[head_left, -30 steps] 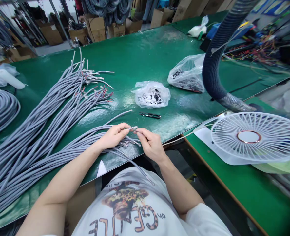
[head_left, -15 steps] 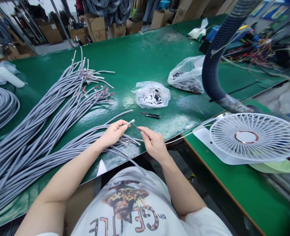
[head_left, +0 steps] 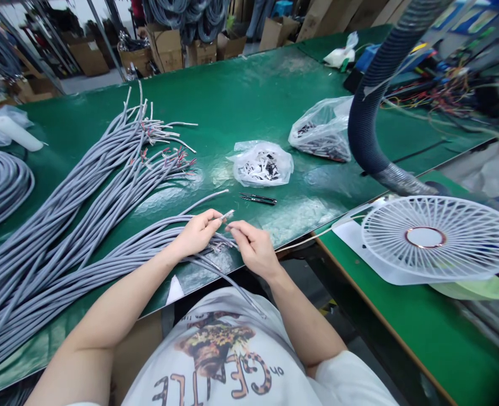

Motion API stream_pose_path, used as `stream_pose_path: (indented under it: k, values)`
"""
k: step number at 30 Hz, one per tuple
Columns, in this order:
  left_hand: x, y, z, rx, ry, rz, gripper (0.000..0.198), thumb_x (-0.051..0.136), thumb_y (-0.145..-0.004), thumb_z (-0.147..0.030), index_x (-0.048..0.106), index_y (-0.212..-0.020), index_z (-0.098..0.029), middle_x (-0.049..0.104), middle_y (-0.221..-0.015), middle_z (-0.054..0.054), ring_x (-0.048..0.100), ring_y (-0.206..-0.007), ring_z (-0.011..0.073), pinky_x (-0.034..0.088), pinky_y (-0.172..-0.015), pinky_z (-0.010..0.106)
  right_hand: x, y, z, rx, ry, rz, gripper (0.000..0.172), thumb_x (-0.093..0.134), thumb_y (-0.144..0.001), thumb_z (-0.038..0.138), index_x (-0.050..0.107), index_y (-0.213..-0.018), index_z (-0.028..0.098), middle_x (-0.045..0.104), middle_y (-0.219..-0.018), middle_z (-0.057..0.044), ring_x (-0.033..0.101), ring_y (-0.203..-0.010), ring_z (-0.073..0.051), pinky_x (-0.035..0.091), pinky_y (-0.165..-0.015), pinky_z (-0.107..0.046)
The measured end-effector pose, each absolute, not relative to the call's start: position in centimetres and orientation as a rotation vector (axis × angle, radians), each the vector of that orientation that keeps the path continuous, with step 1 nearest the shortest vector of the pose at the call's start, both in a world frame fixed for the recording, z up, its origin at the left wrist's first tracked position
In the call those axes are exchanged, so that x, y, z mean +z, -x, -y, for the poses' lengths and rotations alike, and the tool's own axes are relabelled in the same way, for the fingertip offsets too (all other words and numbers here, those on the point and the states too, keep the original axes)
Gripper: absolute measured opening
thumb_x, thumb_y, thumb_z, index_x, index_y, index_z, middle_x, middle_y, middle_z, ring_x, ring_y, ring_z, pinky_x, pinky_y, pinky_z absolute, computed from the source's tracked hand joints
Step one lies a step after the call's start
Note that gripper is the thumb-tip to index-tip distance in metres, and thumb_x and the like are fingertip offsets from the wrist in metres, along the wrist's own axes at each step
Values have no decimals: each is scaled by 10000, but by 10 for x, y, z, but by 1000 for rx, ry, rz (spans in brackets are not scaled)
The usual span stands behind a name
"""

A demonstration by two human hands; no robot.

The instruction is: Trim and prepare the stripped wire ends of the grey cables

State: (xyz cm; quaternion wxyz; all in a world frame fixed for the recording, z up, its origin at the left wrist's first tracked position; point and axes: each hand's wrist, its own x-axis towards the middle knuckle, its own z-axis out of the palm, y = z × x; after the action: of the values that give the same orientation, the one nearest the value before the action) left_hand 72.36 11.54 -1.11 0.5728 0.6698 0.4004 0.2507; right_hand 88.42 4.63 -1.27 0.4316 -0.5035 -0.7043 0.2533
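Observation:
My left hand (head_left: 198, 231) pinches a grey cable near its stripped end (head_left: 229, 214), which points up and to the right. Just right of it, my right hand (head_left: 252, 245) is closed, thumb against fingers, close to that end; whatever lies between its fingertips is too small to make out. Under and left of my hands runs a bundle of grey cables (head_left: 118, 259). Two more bundles (head_left: 92, 163) with bared red and white wires lie further left. Small black snips (head_left: 258, 199) rest beyond my hands, below an open plastic bag (head_left: 263, 164) of small white and black pieces.
A second plastic bag (head_left: 323, 132) stands behind on the green table (head_left: 241, 84). A dark flexible hose (head_left: 365, 113) comes down at the right, near a white fan (head_left: 439, 237). Coiled cable (head_left: 4, 186) lies far left, tangled wires (head_left: 447, 93) back right.
My right hand has moved left and slightly down, closer to my left hand. The thin strand seen between the hands before no longer shows clearly.

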Motion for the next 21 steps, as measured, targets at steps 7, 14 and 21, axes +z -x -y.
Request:
stream_pose_path:
  k: [7, 14, 21]
  values:
    - [-11, -724, -120, 671, -1249, -916, 287, 571, -818, -425, 518, -880, -150, 351, -452, -99, 246, -378, 42, 177, -386, 164, 10, -875, -39, 558, 1132, 1833, 266, 402, -935, 206, 648, -1037, 189, 717, -945, -58, 680, -817, -143, 522, -746, -226]
    - [-4, -715, -128, 576, -1000, -880, 281, 601, -809, -424, 528, -807, -153, 323, -417, -112, 144, -294, 10, 98, -307, 133, -24, -894, -52, 468, 1489, 1791, 300, 386, -942, 225, 616, -1133, 191, 702, -1081, -66, 683, -890, -167, 512, -776, -245]
    - [-6, -713, -130, 563, -971, -848, 291, 614, -809, -421, 550, -770, -140, 298, -405, -109, 147, -293, 7, 117, -291, 121, -29, -890, -59, 480, 1498, 1792, 302, 398, -934, 228, 621, -1134, 198, 705, -1086, -69, 688, -881, -181, 522, -774, -269]
